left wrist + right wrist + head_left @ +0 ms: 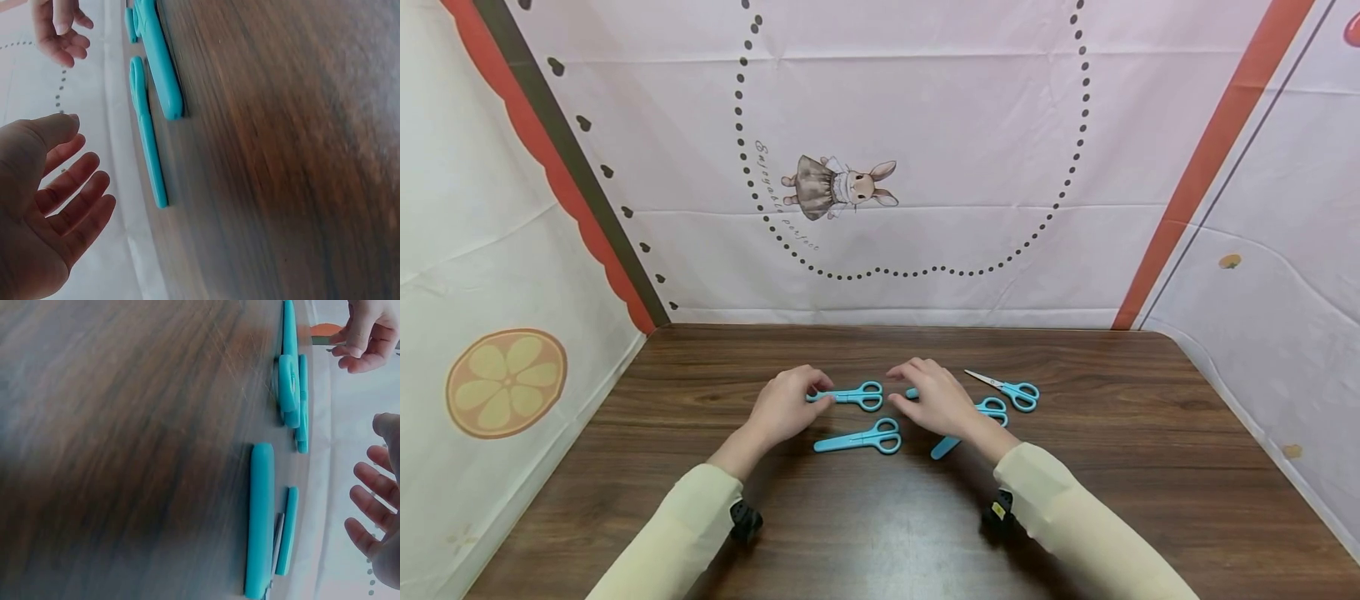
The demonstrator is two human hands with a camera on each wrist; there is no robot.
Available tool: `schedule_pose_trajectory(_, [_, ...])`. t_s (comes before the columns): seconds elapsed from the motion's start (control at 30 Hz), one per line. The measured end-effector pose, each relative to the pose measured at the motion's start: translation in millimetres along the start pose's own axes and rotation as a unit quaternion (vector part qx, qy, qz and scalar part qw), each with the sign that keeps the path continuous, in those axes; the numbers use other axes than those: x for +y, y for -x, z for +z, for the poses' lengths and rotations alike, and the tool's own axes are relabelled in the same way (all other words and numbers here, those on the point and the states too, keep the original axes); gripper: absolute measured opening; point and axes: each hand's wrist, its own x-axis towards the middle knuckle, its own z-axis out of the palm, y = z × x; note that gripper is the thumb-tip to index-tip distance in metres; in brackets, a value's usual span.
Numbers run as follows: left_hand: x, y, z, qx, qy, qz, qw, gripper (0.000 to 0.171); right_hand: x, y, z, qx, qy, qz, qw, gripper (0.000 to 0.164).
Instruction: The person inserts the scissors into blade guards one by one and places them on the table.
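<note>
My left hand (792,404) is held above the sheathed end of a pair of blue scissors (871,397), fingers loosely bent and nothing between them. A second pair of sheathed blue scissors (886,436) lies nearer me. My right hand (934,398) hovers over the right group with relaxed, parted fingers. Partly behind it are a blue scissors handle (992,408), whose blades are hidden in the head view, and a blue blade cover (287,531). Nearer me lies another blue cover (945,447). Unsheathed scissors (1021,395) lie farther right, their metal blades pointing up-left.
The brown wooden table (865,533) carries all the scissors. A printed cloth (925,167) hangs behind its back edge, with more cloth on both sides. A black wrist device (746,521) sits below the left cuff and another (1000,508) below the right cuff.
</note>
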Motion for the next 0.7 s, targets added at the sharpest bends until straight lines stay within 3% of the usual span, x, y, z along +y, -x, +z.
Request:
schedule_pose_trajectory(0.43, [21.7,5.1,0.8,0.012,0.011,0.045,0.9989,0.012,8.6,11.2,-15.0,0.001,0.012,-0.006,1.0,0.034])
schedule_pose_trajectory(0.7, [32.7,9.2,4.2,0.015,0.016,0.078,0.9967,0.011,23.4,20.9,-24.8,-0.004,0.0,0.027,1.0,0.035])
